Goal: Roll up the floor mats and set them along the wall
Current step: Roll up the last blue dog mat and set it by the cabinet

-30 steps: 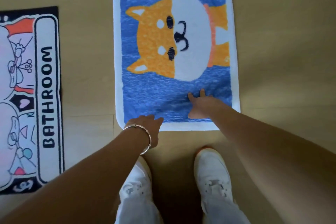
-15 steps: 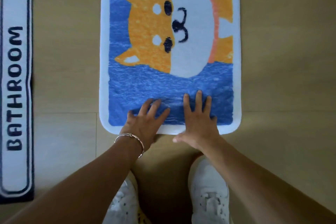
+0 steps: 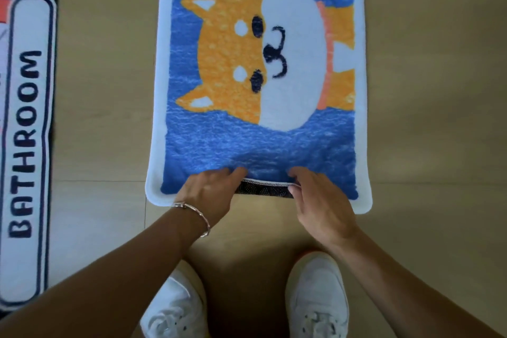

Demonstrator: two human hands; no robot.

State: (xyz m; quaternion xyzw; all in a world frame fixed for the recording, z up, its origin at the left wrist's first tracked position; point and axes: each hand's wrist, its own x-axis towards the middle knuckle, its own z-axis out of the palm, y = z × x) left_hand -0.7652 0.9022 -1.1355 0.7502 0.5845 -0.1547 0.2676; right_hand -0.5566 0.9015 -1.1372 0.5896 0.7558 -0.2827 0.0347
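A blue floor mat (image 3: 260, 145) with a white border and an orange-and-white dog face lies flat on the wooden floor in front of me. Its near edge is folded over between my hands, so a strip of dark dotted backing (image 3: 263, 190) shows. My left hand (image 3: 211, 192), with a bracelet on the wrist, grips that folded edge on the left. My right hand (image 3: 318, 200) grips it on the right, fingers curled over the fold. The mat's near corners still lie flat.
A second mat (image 3: 26, 145) reading BATHROOM, white with a dark border, lies on the floor at the far left. My two white shoes (image 3: 315, 299) stand just behind the blue mat. Bare wooden floor (image 3: 425, 118) stretches to the right.
Both hands lay flat on the blue mat's near end before. Now they have curled round its near edge and turned it over, showing the dark backing.
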